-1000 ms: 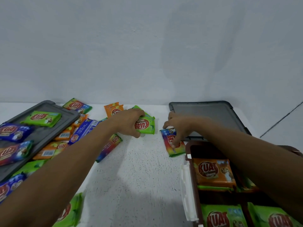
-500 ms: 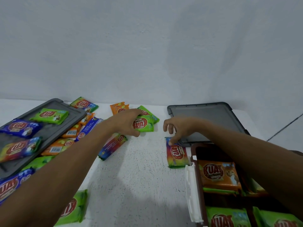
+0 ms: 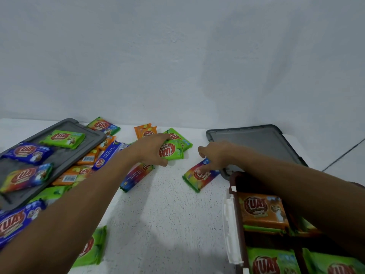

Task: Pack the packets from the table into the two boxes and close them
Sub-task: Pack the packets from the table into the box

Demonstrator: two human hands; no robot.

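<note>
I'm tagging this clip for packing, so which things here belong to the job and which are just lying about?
In the job: green foil packet gripped by the left hand; rainbow foil packet touched by the right hand; open brown plastic box; right grey plastic lid; left grey plastic lid carrying packets.
Just there: white speckled table; pale wall.

The person's left hand (image 3: 156, 153) and right hand (image 3: 215, 157) are bare, as are both forearms to the picture's lower edge.
</note>
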